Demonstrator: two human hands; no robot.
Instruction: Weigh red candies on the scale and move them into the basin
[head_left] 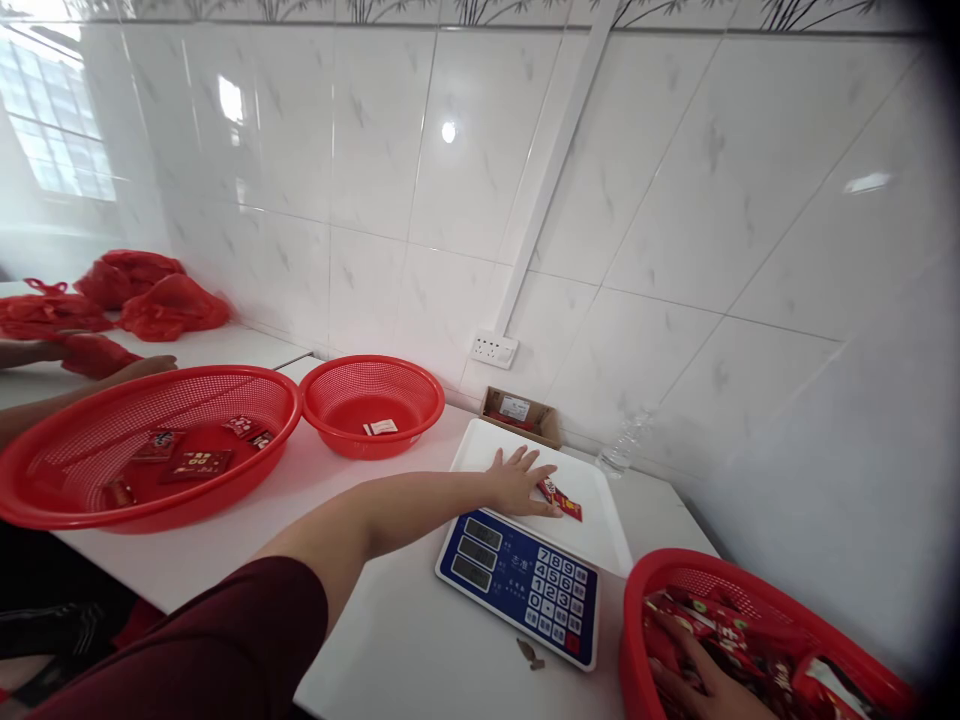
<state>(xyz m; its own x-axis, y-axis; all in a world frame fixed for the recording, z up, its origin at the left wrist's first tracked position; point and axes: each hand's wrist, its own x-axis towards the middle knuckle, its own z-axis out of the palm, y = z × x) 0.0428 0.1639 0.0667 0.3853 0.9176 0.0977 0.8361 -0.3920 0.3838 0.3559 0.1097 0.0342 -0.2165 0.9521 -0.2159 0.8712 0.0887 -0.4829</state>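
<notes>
My left hand [521, 482] is spread open over the white pan [600, 510] of a digital scale. Its fingertips are close to a small red packet [562, 500] lying on the pan; whether they touch it I cannot tell. Below the pan is the scale's blue keypad panel [517, 580]. At the lower right, my right hand [701, 675] reaches into a red plastic basket [637, 580] of red snack packets [765, 650]. Two of its fingers are stretched apart among the packets, and the rest of the hand is partly cut off by the frame edge.
A large red basket [289, 400] with several packets is at left, beside a smaller red basket [435, 395] holding a pale packet [380, 427]. Behind the scale are a cardboard box [551, 430] and a clear plastic bottle [622, 450]. Another person's hands [150, 367] are near red bags [176, 305].
</notes>
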